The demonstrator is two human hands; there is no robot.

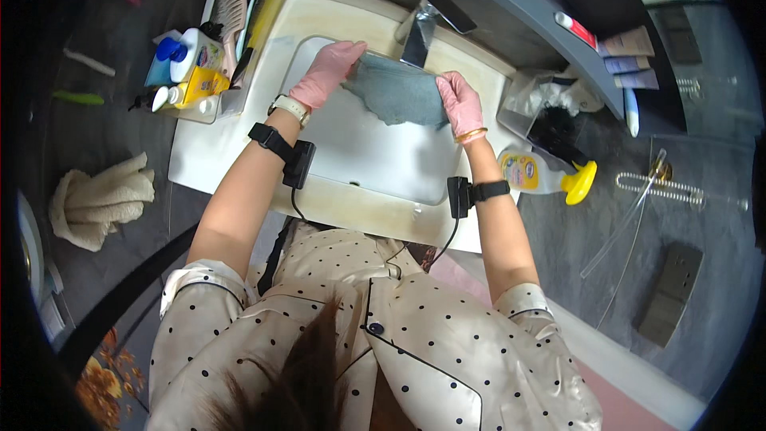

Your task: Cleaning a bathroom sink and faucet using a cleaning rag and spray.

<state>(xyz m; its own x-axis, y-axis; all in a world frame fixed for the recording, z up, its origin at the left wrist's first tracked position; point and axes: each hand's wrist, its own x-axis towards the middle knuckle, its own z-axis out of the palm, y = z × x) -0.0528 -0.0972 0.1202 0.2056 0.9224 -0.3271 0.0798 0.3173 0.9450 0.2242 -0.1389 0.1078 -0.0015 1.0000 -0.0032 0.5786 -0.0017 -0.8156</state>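
Note:
A blue-grey cloth (398, 91) is stretched between my hands above the white washbasin (371, 155). My left hand (332, 69), in a pink glove with a watch at the wrist, grips its left upper corner. At the cloth's right edge, my right hand (461, 100), also gloved in pink, pinches the fabric between thumb and fingers. The cloth's lower edge hangs loose and uneven. Just behind it stands a chrome faucet (421, 33).
Left of the basin, a clear organizer (230, 105) holds bottles, combs and brushes. On the right are a spray bottle (529, 172) with a yellow head and a clear bin (514, 105). Tubes (625, 42) stand on a dark shelf; a beige towel (99, 200) hangs at far left.

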